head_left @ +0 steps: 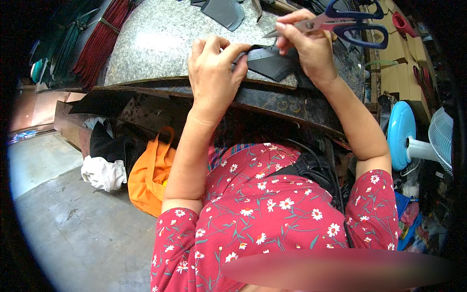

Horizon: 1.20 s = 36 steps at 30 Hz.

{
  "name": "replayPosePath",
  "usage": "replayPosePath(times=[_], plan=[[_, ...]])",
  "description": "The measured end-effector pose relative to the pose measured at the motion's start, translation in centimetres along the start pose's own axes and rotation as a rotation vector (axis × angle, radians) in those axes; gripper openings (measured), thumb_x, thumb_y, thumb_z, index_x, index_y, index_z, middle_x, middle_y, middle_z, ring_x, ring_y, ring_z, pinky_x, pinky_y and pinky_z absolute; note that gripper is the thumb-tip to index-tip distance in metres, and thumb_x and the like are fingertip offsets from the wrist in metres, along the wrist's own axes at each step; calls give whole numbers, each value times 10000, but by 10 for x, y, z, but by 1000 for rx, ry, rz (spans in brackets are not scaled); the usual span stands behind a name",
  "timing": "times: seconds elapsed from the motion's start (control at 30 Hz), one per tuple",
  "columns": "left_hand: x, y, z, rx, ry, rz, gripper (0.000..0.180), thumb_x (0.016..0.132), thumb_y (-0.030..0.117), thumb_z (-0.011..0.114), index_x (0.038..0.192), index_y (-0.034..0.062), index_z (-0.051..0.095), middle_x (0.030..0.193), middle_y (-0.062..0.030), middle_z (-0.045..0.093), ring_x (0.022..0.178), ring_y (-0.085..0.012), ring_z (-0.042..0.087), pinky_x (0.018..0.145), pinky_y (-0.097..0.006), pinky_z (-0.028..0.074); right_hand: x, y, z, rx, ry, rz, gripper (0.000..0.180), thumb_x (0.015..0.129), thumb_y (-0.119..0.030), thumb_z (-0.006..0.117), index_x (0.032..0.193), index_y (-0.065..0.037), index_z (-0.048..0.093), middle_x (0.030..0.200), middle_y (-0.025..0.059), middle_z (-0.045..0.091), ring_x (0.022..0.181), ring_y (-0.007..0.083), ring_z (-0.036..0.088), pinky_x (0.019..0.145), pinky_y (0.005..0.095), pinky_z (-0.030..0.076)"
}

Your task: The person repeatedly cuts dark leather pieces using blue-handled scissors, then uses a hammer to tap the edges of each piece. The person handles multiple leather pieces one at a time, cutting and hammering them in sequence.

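My left hand (214, 73) pinches the left edge of a dark grey piece of leather-like material (270, 61) that lies at the front edge of the speckled grey worktable (155, 44). My right hand (309, 46) holds a pair of scissors with blue handles (340, 22), blades pointing left, while its fingers also touch the top edge of the dark piece. The handles stick out to the right of the hand.
More dark cut pieces (224, 10) lie farther back on the table. Bundles of red and green cords (99, 41) lie at the left. An orange bag (148, 177) and white cloth (102, 173) sit on the floor. A blue-based fan (404, 138) stands at the right, near cardboard boxes (396, 48).
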<state>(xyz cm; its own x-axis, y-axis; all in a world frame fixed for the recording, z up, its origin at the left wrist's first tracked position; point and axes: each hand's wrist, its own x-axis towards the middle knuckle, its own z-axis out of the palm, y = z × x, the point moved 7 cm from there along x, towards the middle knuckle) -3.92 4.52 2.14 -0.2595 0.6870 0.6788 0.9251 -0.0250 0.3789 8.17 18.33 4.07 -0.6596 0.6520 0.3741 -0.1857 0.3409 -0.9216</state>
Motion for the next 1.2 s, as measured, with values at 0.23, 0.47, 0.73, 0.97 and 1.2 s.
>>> replayPosePath(times=[0.23, 0.47, 0.73, 0.97, 1.2], plan=[[-5, 4, 0, 1, 25, 17, 197, 743, 164, 763, 935, 205, 756, 847, -17, 574, 858, -249, 531, 756, -385, 443, -22, 9, 4, 15, -139, -39, 64, 941, 16, 600, 957, -4, 542, 1072, 105, 582, 813, 136, 669, 702, 264, 587], [-7, 11, 0, 78, 49, 63, 198, 747, 173, 759, 941, 213, 748, 850, -14, 571, 852, -249, 535, 749, -397, 439, -23, 2, 10, -332, -164, -133, 107, 895, 30, 613, 905, -45, 536, 989, 47, 568, 748, 77, 549, 655, 207, 455], [-6, 12, 2, 82, 23, 87, 211, 746, 177, 755, 952, 220, 733, 864, -13, 573, 853, -252, 542, 740, -398, 433, -22, -5, 19, -530, -284, -346, 115, 839, 50, 622, 864, -18, 533, 911, 59, 569, 826, 147, 546, 747, 300, 461], [-6, 13, -1, 75, 9, 81, 203, 796, 155, 734, 996, 181, 753, 863, -39, 585, 839, -250, 547, 756, -384, 452, -23, 9, 13, -112, -192, -22, 51, 921, 21, 568, 909, -21, 542, 986, 65, 564, 722, 86, 591, 605, 205, 493], [-6, 13, -1, 113, 26, 55, 192, 805, 202, 738, 996, 193, 755, 887, -32, 600, 880, -251, 550, 808, -392, 436, -16, 10, 19, -232, -269, -16, 43, 906, 4, 600, 904, -16, 563, 920, 46, 577, 719, 64, 595, 585, 203, 495]])
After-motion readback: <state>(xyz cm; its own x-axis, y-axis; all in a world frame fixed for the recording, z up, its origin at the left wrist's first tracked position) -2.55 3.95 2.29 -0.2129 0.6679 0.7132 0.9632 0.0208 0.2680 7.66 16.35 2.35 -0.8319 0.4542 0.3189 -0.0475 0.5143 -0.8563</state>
